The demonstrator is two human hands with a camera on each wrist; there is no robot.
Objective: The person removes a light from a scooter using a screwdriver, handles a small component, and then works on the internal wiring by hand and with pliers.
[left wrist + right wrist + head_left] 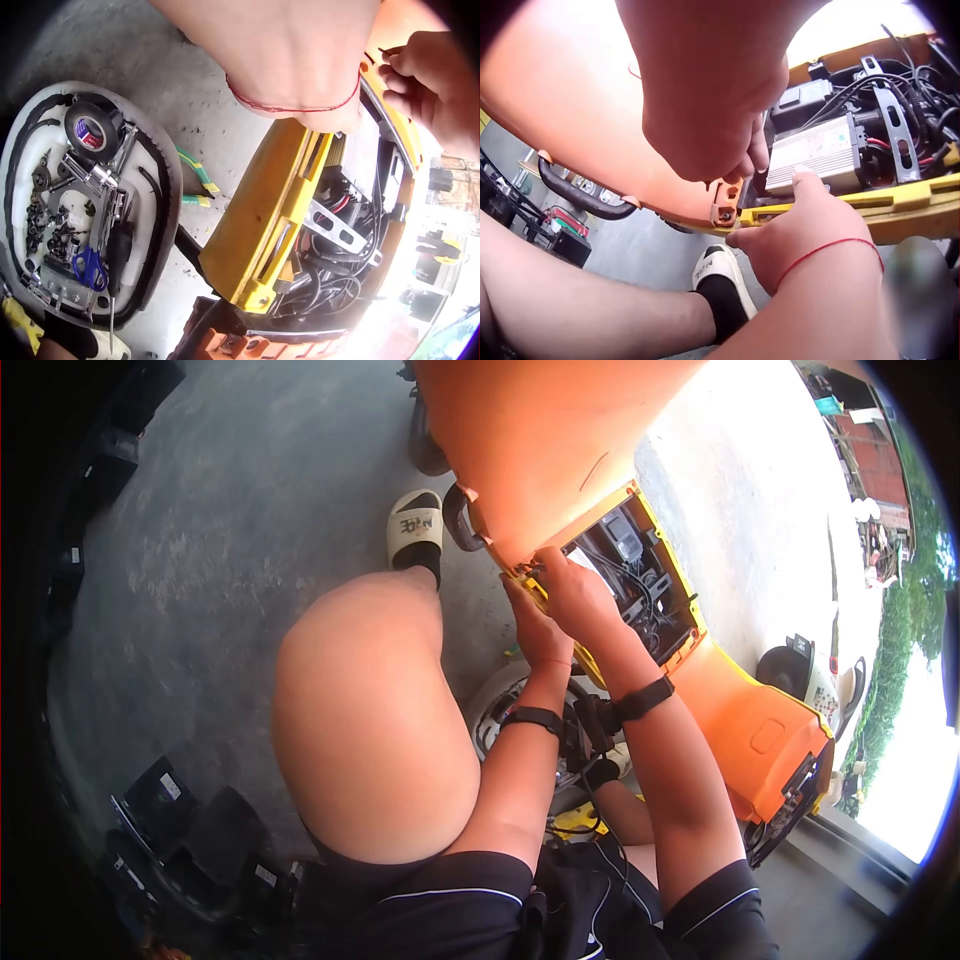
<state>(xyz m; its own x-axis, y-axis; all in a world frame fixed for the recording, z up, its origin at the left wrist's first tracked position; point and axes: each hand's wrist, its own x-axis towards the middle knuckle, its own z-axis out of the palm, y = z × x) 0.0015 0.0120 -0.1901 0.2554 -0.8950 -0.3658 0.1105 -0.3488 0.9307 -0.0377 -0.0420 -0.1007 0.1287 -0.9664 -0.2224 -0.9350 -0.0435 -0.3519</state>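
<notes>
My left hand (541,632) (806,240), with a red string at its wrist, grips the yellow side panel (259,217) (900,199) near its corner, thumb over the top edge and fingers outside. Just above that corner, my right hand (583,598) (442,86) (705,139) pinches a thin dark piece (385,52), whose far end is too small to make out. Beneath the fingers lies an orange corner bracket (726,206) with holes. Inside the open compartment sit a silver finned box (814,157), a slotted metal strip (894,120) and black cables (322,277).
A large orange body panel (540,440) rises beside the compartment. An upturned seat (161,195) holds tape, scissors, a screwdriver and small hardware. Green-handled pliers (196,171) lie on the floor. A slippered foot (415,530) stands near the vehicle; black parts (215,840) lie at lower left.
</notes>
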